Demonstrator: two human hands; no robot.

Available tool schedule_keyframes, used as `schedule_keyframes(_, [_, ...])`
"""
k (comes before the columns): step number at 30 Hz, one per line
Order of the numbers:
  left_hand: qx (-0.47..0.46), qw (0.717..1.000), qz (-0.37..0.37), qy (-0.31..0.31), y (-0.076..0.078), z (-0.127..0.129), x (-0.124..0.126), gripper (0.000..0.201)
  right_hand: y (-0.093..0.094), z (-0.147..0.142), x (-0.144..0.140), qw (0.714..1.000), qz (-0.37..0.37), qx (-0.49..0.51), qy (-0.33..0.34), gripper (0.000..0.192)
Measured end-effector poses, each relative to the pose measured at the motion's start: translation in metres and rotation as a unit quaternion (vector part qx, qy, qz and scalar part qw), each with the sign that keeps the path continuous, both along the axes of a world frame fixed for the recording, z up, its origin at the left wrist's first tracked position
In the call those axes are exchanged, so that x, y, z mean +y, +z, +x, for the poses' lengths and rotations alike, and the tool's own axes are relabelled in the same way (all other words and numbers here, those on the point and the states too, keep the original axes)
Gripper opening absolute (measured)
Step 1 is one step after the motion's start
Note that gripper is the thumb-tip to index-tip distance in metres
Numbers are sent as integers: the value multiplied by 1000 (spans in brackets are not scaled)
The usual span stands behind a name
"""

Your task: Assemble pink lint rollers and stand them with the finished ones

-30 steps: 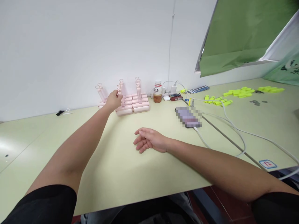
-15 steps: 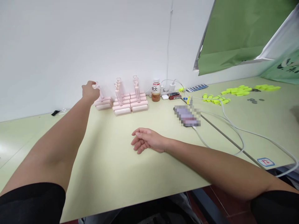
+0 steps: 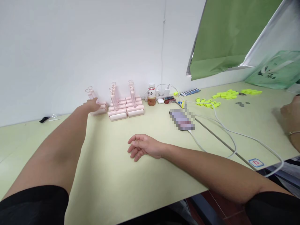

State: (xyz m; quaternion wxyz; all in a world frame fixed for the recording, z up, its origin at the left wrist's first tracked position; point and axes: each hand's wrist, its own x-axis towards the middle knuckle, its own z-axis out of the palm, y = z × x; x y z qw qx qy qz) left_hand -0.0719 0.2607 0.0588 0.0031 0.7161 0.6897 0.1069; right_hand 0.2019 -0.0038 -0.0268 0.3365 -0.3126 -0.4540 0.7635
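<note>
At the far left of the group by the wall, my left hand [image 3: 92,105] is closed around the lower handle of a pink lint roller [image 3: 102,109]. The heart-shaped loop of that handle stands above my fingers; the hand hides part of the roller. More pink lint rollers stand just to the right, in a left row [image 3: 117,114] and a right row [image 3: 135,110], handles upright. My right hand [image 3: 144,146] rests on the pale table, fingers loosely curled and apart, holding nothing.
Behind the right row stands a drink bottle [image 3: 151,95]. A phone [image 3: 182,120] lies on the table with a white cable [image 3: 256,140] looping rightward. Yellow-green pieces [image 3: 226,94] lie at the back right. Another person's hand [image 3: 292,114] is at the right edge.
My left hand has moved down from the top of the leftmost roller's handle to its lower part. The view has shifted slightly right, and another person's hand has come in at the right edge.
</note>
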Motion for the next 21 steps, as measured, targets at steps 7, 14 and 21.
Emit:
schedule_keyframes(7, [-3, 1000, 14, 12, 0, -6, -41, 74, 0, 0, 0, 1000, 6, -12, -2, 37])
schedule_keyframes(14, [-187, 971, 144, 34, 4, -4, -134, 51, 2, -1, -1, 999, 10, -34, -20, 39])
schedule_keyframes(21, [-511, 854, 13, -93, -37, 75, -239, 48, -3, -7, -3, 977, 162, -105, -87, 73])
